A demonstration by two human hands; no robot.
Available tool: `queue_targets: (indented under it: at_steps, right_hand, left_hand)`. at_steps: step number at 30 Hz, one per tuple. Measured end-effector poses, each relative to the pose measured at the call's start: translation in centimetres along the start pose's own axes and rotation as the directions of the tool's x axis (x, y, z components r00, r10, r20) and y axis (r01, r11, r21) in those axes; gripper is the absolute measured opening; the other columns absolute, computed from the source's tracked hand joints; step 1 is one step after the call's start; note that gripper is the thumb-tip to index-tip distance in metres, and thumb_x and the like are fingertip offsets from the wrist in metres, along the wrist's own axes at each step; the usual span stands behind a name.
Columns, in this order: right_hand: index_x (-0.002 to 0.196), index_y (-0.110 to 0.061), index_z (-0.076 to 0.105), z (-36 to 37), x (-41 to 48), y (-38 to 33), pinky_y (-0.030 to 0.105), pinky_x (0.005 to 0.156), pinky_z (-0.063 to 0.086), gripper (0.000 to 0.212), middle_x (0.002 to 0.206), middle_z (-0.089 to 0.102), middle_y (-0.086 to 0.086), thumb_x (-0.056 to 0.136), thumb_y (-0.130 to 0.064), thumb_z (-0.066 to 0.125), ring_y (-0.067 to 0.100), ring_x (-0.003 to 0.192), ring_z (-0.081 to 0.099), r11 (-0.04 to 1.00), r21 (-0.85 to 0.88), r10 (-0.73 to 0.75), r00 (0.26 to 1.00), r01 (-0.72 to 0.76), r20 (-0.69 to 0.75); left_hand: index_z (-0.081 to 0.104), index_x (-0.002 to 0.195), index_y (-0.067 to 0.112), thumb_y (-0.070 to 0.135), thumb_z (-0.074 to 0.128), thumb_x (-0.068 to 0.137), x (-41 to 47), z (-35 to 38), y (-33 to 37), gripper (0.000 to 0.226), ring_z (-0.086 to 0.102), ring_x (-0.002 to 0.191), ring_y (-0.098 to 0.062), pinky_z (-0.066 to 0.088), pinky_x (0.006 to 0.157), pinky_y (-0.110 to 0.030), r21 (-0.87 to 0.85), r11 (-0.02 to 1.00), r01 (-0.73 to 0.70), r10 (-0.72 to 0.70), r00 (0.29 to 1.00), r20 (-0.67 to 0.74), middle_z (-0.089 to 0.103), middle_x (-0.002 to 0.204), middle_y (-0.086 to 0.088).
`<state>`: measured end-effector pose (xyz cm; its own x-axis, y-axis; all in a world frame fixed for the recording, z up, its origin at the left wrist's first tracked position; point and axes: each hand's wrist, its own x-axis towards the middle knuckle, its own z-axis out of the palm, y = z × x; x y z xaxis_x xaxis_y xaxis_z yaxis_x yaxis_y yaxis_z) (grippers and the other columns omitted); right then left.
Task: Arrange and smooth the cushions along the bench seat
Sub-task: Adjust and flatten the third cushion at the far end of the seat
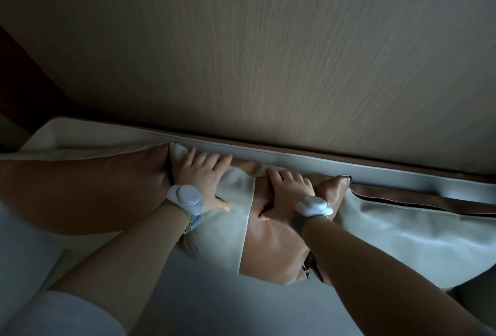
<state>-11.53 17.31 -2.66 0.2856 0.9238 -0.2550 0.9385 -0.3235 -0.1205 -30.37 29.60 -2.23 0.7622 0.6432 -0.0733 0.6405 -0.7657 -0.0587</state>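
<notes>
A two-tone cushion (257, 244), pale grey-green on its left half and tan leather on its right, leans against the bench back in the middle of the view. My left hand (202, 177) lies flat on its pale half, fingers spread toward the top edge. My right hand (284, 193) presses on the tan half, fingers spread and thumb dug into the leather. A tan cushion (80, 190) sits to the left, touching it. A pale cushion (402, 233) with a tan zipped edge lies to the right. All rest on the light bench seat (201, 295).
A wood-grain wall panel (268, 54) rises behind the bench. A pale back pad (295, 157) with brown piping runs along its foot. A dark gap (24, 88) opens at the far left. White bands sit on both wrists.
</notes>
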Motion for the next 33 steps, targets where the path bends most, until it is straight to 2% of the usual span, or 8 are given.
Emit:
queue_targets:
  at_steps: [5,13,18,21,24,26,28,33]
  right_hand:
    - [0.142,-0.022,0.024,-1.5,-0.8,-0.1,0.042,0.101,0.036,0.099,0.137,0.043,0.006,0.064,-0.057,0.075,0.032,0.123,0.041,0.999,0.033,-0.033,0.999,0.032,0.042]
    - [0.138,-0.02,0.032,-3.0,-1.4,0.1,0.043,0.097,0.041,0.074,0.136,0.044,0.008,0.078,-0.044,0.069,0.032,0.121,0.043,0.989,0.004,-0.149,0.985,0.149,0.088]
    - [0.122,-0.027,0.047,-3.9,-1.8,0.0,0.047,0.088,0.05,0.055,0.122,0.053,0.004,0.074,-0.043,0.069,0.031,0.113,0.053,0.987,-0.004,-0.158,0.976,0.16,0.15]
    - [0.113,-0.027,0.055,-4.2,-1.8,-0.2,0.044,0.077,0.053,0.044,0.111,0.06,0.003,0.073,-0.04,0.066,0.031,0.102,0.06,0.979,-0.076,-0.177,0.972,0.19,0.154]
    - [0.114,-0.025,0.058,-4.9,-1.4,-0.9,0.033,0.065,0.045,0.037,0.109,0.064,0.003,0.077,-0.029,0.055,0.031,0.097,0.063,0.95,-0.154,-0.251,0.958,0.27,0.136]
    - [0.118,-0.026,0.057,-5.6,-1.1,-1.5,0.031,0.066,0.042,0.037,0.112,0.065,0.002,0.082,-0.025,0.05,0.029,0.101,0.064,0.947,-0.148,-0.275,0.957,0.285,0.088]
    - [0.113,-0.026,0.06,-6.2,-0.6,-3.1,0.032,0.071,0.042,0.031,0.115,0.064,0.001,0.086,-0.028,0.046,0.028,0.104,0.062,0.941,-0.143,-0.305,0.951,0.308,0.044]
    - [0.108,-0.022,0.06,-7.2,-0.5,-7.3,0.031,0.073,0.043,0.031,0.112,0.062,0.003,0.089,-0.043,0.047,0.028,0.099,0.06,0.916,-0.05,-0.402,0.911,0.399,-0.097]
  left_hand:
    - [0.011,0.149,0.024,0.065,0.07,0.063,-0.9,-1.2,0.9,0.112,0.013,0.145,-0.029,0.005,0.118,-0.048,-0.024,0.996,0.083,-0.081,0.995,0.056,0.025,0.154,-0.005]
    - [0.006,0.15,0.017,0.037,0.058,0.088,-2.6,-2.6,3.6,0.083,0.001,0.147,-0.025,0.015,0.119,-0.04,-0.062,0.974,0.217,-0.208,0.969,0.132,0.007,0.16,-0.004]
    - [0.006,0.15,0.017,0.008,0.041,0.094,-3.6,-3.6,4.8,0.066,-0.005,0.147,-0.026,0.01,0.118,-0.034,-0.15,0.948,0.281,-0.254,0.951,0.178,0.0,0.161,-0.004]
    - [0.013,0.149,0.015,0.009,0.043,0.093,-4.0,-4.2,4.7,0.064,-0.003,0.147,-0.025,0.011,0.119,-0.033,-0.17,0.946,0.276,-0.239,0.948,0.21,-0.001,0.161,-0.005]
    - [0.021,0.147,0.014,0.015,0.047,0.092,-5.0,-4.9,4.2,0.061,0.014,0.145,-0.026,0.02,0.115,-0.034,-0.194,0.945,0.263,-0.216,0.948,0.232,0.01,0.16,-0.006]
    - [0.023,0.146,0.015,0.024,0.052,0.091,-5.7,-5.1,3.6,0.063,0.028,0.139,-0.029,0.029,0.111,-0.036,-0.181,0.949,0.258,-0.216,0.951,0.222,0.024,0.155,-0.008]
    - [0.021,0.147,0.016,0.029,0.054,0.09,-6.9,-4.9,2.4,0.067,0.033,0.135,-0.031,0.033,0.109,-0.038,-0.16,0.945,0.285,-0.245,0.942,0.23,0.031,0.151,-0.008]
    - [0.017,0.148,0.019,0.037,0.057,0.087,-9.3,-4.5,-1.7,0.075,0.03,0.136,-0.031,0.033,0.109,-0.043,-0.126,0.926,0.356,-0.317,0.914,0.252,0.029,0.152,-0.007]
